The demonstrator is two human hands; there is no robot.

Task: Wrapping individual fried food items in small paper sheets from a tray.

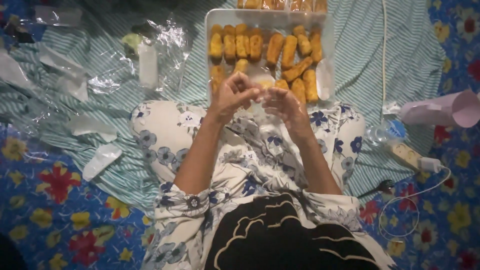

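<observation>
Both the left hand [231, 95] and the right hand [285, 106] pinch a clear plastic wrapper [261, 95] between their fingertips, just above the lap at the near edge of the white tray [215, 17] of fried rolls [274, 50].

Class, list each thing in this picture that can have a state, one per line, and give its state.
left hand: raised over the tray edge, fingers pinched on something small
right hand: raised beside it, fingers curled
tray: filled with fried rolls in rows
plastic wrappers: lying loose on striped cloth
fork: lying unused
</observation>
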